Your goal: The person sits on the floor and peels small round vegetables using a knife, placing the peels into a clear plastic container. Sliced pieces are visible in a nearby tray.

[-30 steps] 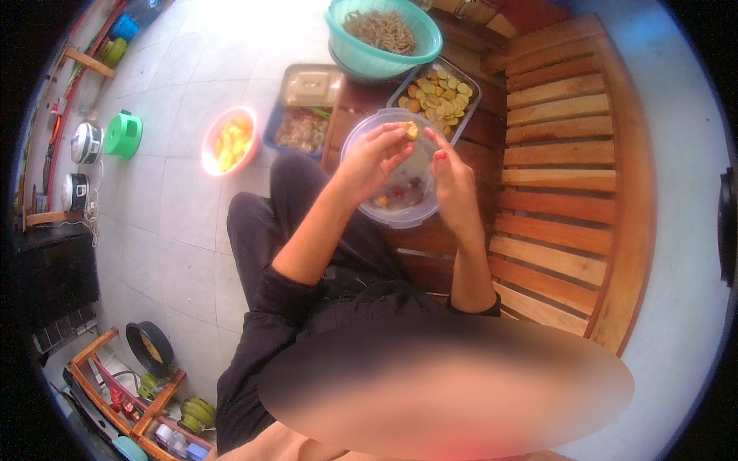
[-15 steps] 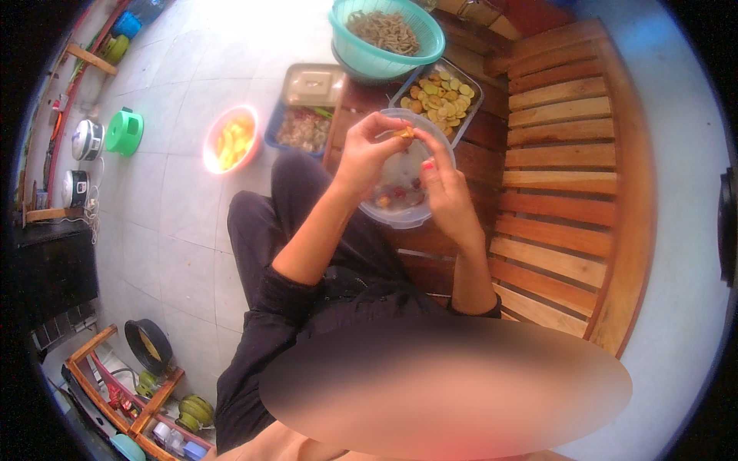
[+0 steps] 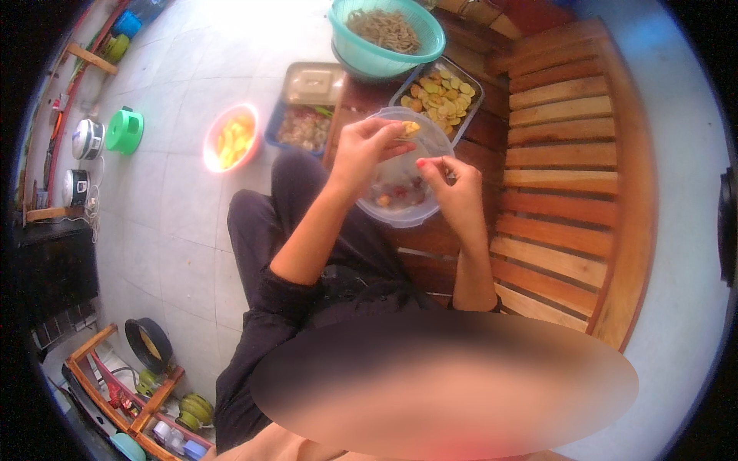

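The left hand [image 3: 363,157] pinches a small yellow piece [image 3: 411,128] between thumb and fingers, above a clear plastic tub [image 3: 401,223]. The right hand [image 3: 459,196] is near it at the tub's right edge, thumb and fingertips drawn together; whether they hold anything is too small to tell. Below the hands, blurred reddish and orange bits [image 3: 400,194] lie inside the tub. Just ahead of the hands, a tray [image 3: 470,120] of yellow slices [image 3: 442,96] rests on the dark wooden table [image 3: 483,173]; farther ahead stands a turquoise basket [image 3: 384,64] of brownish strips [image 3: 384,32]. To the hands' left are a blue container [image 3: 274,127] and, beyond it, a pinkish bowl [image 3: 231,167] of yellow pieces [image 3: 235,142] on the tiled floor [image 3: 181,207]. Wooden slats [image 3: 557,180] run to their right.
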`<act>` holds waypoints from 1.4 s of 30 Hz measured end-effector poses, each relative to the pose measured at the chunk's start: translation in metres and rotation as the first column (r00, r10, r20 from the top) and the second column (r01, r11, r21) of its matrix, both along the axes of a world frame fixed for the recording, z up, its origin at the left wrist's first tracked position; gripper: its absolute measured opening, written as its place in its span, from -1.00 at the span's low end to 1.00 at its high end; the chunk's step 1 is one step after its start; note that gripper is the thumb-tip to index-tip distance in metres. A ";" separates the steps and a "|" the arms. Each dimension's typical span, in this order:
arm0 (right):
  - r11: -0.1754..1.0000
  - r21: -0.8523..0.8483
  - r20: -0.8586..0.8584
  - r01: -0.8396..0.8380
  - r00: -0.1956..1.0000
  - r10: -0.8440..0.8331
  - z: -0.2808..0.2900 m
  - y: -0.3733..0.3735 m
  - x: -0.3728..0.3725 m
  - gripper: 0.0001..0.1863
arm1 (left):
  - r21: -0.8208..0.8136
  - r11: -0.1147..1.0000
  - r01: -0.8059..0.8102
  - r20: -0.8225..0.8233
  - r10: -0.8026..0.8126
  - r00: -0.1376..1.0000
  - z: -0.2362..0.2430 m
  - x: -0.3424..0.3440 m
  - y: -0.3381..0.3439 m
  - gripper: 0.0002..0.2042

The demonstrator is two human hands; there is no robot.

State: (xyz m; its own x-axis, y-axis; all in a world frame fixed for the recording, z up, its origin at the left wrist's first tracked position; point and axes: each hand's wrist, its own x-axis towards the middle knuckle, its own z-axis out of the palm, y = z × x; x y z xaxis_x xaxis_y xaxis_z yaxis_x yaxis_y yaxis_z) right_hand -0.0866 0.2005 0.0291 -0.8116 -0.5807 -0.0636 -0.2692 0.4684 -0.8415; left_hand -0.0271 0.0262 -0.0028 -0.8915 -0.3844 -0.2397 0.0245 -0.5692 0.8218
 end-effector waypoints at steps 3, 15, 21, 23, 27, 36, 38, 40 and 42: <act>0.998 0.070 0.029 0.011 0.999 -0.013 -0.005 0.000 -0.001 -0.76 | -0.042 0.999 0.016 0.029 -0.015 0.999 0.001 0.000 0.001 -0.79; 0.999 0.001 -0.078 0.034 0.996 -0.034 -0.014 -0.004 -0.013 -0.79 | -0.318 0.841 0.439 0.274 -0.361 0.891 -0.003 -0.002 0.003 -0.81; 0.943 -0.224 -0.330 0.246 0.891 -0.311 -0.024 -0.012 -0.070 -0.76 | -0.685 0.651 0.327 0.301 -0.156 0.941 -0.024 -0.028 -0.015 -0.73; 0.917 -0.273 -0.257 0.291 0.896 -0.361 -0.017 -0.013 -0.084 -0.69 | -0.813 0.449 0.370 0.323 -0.180 0.929 -0.038 -0.034 -0.023 -0.73; 0.896 -0.323 0.236 0.306 0.942 -0.237 0.000 -0.003 -0.071 -0.58 | -0.704 -0.151 0.694 0.710 -0.134 0.692 -0.082 -0.061 -0.029 -0.70; 0.938 -0.286 0.626 0.196 0.779 0.028 -0.016 0.004 -0.007 -0.48 | -0.417 -0.178 0.891 0.855 -0.410 0.319 -0.139 -0.091 -0.033 -0.67; 0.915 -0.345 0.643 0.211 0.763 0.066 -0.018 0.007 -0.008 -0.48 | -0.377 -0.131 0.917 0.849 -0.445 0.286 -0.129 -0.086 -0.032 -0.66; 0.904 -0.362 0.664 0.227 0.744 0.079 -0.019 0.009 -0.009 -0.48 | -0.356 -0.110 0.928 0.841 -0.470 0.267 -0.117 -0.078 -0.031 -0.66; 0.902 -0.369 0.674 0.224 0.733 0.094 -0.020 0.009 -0.012 -0.48 | -0.390 -0.128 0.912 0.823 -0.493 0.282 -0.104 -0.071 -0.030 -0.65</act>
